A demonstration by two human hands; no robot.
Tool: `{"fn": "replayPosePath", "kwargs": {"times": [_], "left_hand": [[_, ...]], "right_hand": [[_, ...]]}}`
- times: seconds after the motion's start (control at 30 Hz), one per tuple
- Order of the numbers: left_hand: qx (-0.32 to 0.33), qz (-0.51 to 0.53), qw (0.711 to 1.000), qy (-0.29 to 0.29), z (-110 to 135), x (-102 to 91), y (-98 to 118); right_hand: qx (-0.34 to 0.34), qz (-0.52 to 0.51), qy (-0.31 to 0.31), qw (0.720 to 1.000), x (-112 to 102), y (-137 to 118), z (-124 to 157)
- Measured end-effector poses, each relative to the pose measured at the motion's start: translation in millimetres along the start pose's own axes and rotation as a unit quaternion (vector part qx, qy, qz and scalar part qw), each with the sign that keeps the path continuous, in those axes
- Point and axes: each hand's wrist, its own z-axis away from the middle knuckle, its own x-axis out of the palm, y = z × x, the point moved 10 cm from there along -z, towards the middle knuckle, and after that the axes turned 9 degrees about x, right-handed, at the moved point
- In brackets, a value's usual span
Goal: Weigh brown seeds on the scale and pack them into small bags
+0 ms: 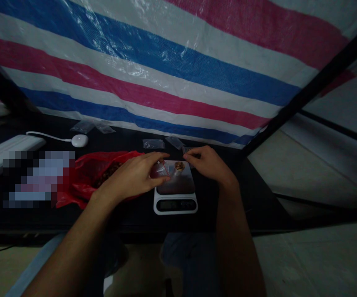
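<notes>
Over scale [176, 198], my left hand [135, 176] and right hand [208, 163] each pinch one edge of small clear bag [172, 168], so mouth gapes above platform; red bag [94, 175] just beside left hand, within reach.

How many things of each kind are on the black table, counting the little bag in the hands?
Loose clear bags: 4
Clear bag held by left hand and right hand: 1
Red plastic bag: 1
White scale: 1
White puck with cable: 1
Flat white device: 1
Total: 9
</notes>
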Motion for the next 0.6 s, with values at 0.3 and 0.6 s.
{"fn": "replayPosePath", "kwargs": {"times": [0.3,0.6], "left_hand": [[-0.006,-0.047,0.999,0.021,-4,7.8,-3],[-0.013,-0.049,0.998,0.031,-10,19.5,-5]], "right_hand": [[0.029,-0.031,-0.118,0.992,29,32,1],[-0.032,-0.064,-0.095,0.993,32,20,-2]]}}
